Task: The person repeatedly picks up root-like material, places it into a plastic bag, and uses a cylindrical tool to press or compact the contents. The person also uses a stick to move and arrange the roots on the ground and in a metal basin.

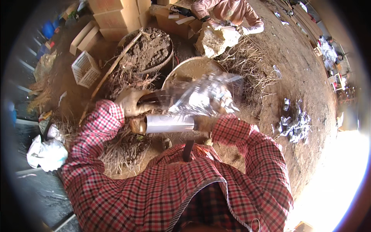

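My left hand [132,102], in a pale work glove, curls around one end of a dark, blurred bundle [158,98]. A crumpled, shiny clear plastic film [203,95] covers the bundle's right part. Below it a roll of plastic film [169,124] lies level in front of my body, with a brown, rounded piece [138,125] at its left end. My right hand [206,124] is smeared by motion at the roll's right end, under the film. Its fingers, and whether they grip the roll or the film, cannot be made out.
Ahead stand a tub of muddy soil [147,52] with a long stick [116,62] against it, and a round basin [188,65]. Bare-rooted twigs [249,63] lie right of the basin. A co-worker [227,14] holds a pale sack [216,39]. Foil-like wrapped bundles [294,124] lie rightward; a white crate [86,69] stands leftward.
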### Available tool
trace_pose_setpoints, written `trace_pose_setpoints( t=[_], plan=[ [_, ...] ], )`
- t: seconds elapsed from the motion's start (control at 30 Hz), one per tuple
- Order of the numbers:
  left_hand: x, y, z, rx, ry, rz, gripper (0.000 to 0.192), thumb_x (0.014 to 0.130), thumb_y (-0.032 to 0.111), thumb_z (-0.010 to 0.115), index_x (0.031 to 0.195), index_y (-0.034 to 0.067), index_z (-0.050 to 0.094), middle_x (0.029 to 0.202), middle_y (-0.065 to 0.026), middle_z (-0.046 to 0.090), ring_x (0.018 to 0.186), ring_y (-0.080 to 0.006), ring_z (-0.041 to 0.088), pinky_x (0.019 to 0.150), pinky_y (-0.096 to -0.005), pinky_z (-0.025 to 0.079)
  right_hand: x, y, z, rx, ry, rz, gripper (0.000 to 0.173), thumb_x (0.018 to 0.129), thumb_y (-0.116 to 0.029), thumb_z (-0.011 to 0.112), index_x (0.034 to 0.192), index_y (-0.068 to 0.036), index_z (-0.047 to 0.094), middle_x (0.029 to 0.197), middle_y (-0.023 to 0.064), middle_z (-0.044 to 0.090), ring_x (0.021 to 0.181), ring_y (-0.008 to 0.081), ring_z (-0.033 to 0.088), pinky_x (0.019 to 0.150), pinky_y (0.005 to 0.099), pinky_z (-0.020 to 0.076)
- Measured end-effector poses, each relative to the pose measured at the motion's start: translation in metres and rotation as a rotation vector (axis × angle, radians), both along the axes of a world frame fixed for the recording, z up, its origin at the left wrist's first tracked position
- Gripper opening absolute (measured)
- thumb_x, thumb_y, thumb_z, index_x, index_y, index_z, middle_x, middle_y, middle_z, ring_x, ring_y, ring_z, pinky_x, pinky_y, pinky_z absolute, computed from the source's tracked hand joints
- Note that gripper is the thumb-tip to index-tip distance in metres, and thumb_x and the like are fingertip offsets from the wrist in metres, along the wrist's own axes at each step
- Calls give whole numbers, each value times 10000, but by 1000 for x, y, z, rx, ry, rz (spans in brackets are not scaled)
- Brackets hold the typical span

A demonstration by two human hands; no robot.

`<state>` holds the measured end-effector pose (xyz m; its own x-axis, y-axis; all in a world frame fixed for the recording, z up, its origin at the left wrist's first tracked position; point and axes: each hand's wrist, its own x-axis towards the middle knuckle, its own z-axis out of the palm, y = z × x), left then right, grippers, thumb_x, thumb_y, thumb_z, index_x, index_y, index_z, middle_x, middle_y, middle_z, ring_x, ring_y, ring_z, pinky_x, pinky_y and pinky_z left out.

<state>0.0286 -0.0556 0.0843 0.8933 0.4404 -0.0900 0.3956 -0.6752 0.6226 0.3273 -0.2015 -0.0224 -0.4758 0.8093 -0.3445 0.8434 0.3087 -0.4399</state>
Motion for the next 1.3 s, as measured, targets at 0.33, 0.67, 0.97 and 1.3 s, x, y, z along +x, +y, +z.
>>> trace_pose_setpoints(
  t=[0.33, 0.67, 0.97, 1.3],
  plan=[
    [-16, -93, -98, -638, -381, 387, 369, 882, 393, 613, 861, 26, 577, 563, 3, 506, 463, -76, 460, 421, -276, 421, 52, 30, 25, 914, 581, -622, 392, 876, -257, 602, 1179, -21, 525, 983, 153, 624, 829, 195, 622, 660, 285, 533],
    [6, -164, -81, -901, -410, 232, 240, 863, 231, 556, 863, -6, 588, 619, 1, 507, 542, -90, 446, 489, -276, 377, 76, 26, 54, 121, -30, -794, 400, 909, -256, 518, 1249, -48, 484, 1042, 120, 610, 944, 232, 619, 821, 353, 535],
    [-8, -67, -47, -198, -401, 175, 381, 938, 381, 531, 1052, 30, 623, 758, -77, 649, 567, -98, 565, 447, -248, 467, 27, -6, 111, -162, -621, -310, 381, 971, -393, 408, 1118, -98, 600, 787, 75, 624, 722, 201, 642, 681, 403, 565],
    [-5, 6, -31, 193, 139, 0, 320, 896, 341, 592, 1130, 124, 597, 789, -104, 675, 589, -223, 642, 600, -343, 553, 51, 26, 188, 348, 118, -352, 431, 896, -153, 603, 1273, -62, 414, 947, 169, 625, 823, 287, 666, 662, 308, 616]
  ],
)
